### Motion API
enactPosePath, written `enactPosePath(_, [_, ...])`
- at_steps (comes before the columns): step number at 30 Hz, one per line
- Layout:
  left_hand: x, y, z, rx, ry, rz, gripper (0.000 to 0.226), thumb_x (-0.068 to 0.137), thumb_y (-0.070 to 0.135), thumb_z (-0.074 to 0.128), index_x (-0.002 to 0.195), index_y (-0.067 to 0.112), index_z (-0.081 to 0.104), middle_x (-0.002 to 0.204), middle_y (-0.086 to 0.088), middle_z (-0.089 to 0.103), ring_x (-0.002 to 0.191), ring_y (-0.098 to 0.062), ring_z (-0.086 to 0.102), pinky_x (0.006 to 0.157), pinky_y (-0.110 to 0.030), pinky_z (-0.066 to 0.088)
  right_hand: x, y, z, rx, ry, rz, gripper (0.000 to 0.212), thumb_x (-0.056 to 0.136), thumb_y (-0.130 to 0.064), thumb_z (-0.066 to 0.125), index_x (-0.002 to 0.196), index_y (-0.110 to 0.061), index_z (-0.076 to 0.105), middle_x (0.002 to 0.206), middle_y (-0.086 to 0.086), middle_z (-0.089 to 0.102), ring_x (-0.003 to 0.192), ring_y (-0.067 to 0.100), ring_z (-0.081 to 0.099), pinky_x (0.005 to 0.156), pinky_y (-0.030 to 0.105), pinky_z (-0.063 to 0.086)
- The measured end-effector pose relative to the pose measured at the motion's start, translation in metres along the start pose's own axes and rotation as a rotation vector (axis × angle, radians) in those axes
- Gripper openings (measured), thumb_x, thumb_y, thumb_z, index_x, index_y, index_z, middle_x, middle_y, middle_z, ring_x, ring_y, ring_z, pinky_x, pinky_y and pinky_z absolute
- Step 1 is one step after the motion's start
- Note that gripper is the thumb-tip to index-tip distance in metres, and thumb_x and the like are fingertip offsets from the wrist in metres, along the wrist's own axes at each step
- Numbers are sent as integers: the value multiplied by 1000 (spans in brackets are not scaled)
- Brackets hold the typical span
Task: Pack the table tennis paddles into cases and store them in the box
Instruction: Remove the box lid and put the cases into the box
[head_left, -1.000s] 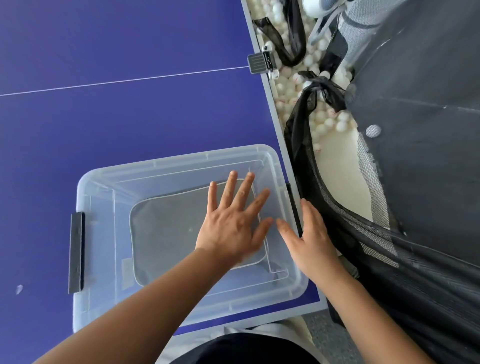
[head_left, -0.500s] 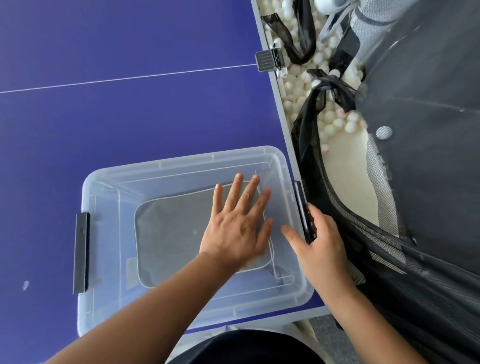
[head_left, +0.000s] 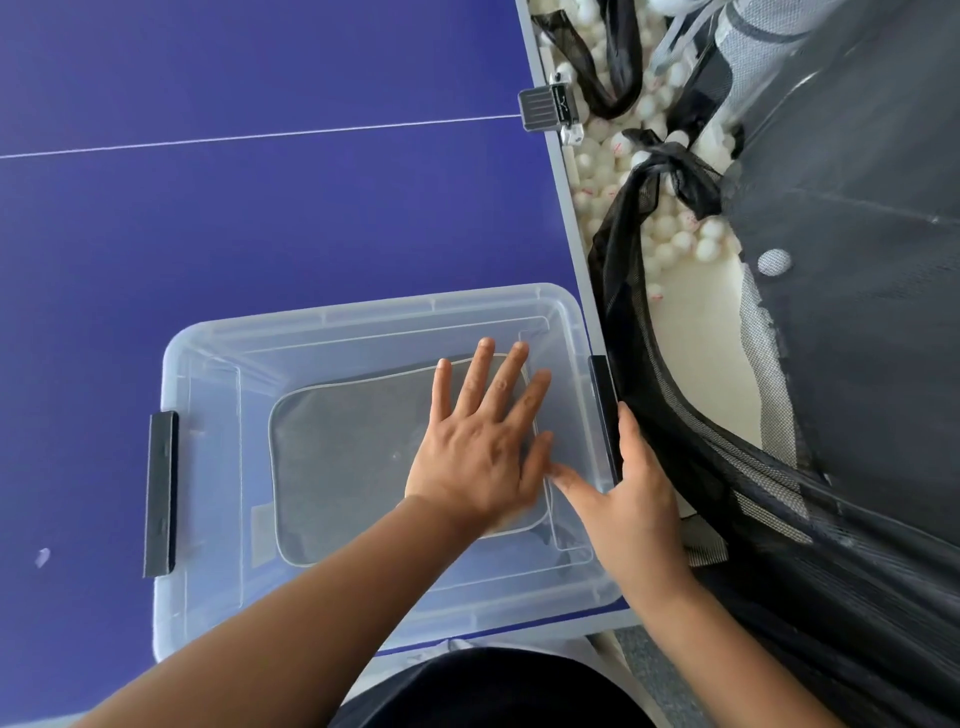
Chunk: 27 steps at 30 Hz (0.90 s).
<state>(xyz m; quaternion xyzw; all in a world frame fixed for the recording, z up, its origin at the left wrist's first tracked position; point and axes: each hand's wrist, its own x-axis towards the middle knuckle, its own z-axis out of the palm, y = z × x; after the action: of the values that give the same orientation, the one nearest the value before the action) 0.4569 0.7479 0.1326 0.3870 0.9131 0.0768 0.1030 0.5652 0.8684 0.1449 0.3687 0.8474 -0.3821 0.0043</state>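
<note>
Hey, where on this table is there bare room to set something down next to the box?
The blue table top is bare left of and beyond the clear plastic lidded box, up to and past the white line. The right edge is crowded: the right hand at the black latch, the black mesh net against it.

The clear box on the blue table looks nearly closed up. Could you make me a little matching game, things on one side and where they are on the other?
Things:
1. left hand
2. right hand
3. grey case
4. white balls

Places:
A. in the black netting beside the table
B. inside the box, under the lid
C. at the box's right-side latch
D. flat on top of the lid

Pairs: 1-D, 2-C, 3-B, 4-A
</note>
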Motion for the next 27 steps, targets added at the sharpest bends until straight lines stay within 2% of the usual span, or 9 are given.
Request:
enactPosePath(8, [0,-1,2,18,-4,10,59,101,52,27,153,26,31,165,-4,12,152,-32,-4,119,-60,-2,-1,0,4,-7,53,-33,98,72,-42,81,152,-14,31,152,5,42,139,19,39,103,16,27])
enactPosePath(13, [1,-1,3,9,0,14,59,100,52,25,153,26,32,165,-4,14,152,-32,-3,119,-62,0,-5,-2,8,-70,102,-81,89,75,-34,81,148,-8,38,144,14,50,132,27,49,103,23,35])
enactPosePath(15, [0,-1,3,5,-3,13,59,100,51,24,153,26,31,165,-3,12,152,-32,-4,119,-62,1,-6,-2,9,-54,97,-75,88,75,-33,81,148,-8,38,144,13,50,133,25,48,104,20,33])
enactPosePath(19, [0,-1,3,2,-8,8,60,100,52,23,154,27,28,166,-3,10,152,-31,-6,119,-62,0,-5,-2,8,-51,88,-78,88,76,-36,79,149,-9,36,145,12,49,134,23,47,104,16,30])
enactPosePath(27, [-3,-1,-4,-27,-9,6,62,99,55,21,155,28,26,166,-1,8,152,-28,-9,119,-60,-1,-5,-3,1,-82,-24,-101,96,80,-48,71,154,-13,21,154,9,37,142,22,36,110,30,35])
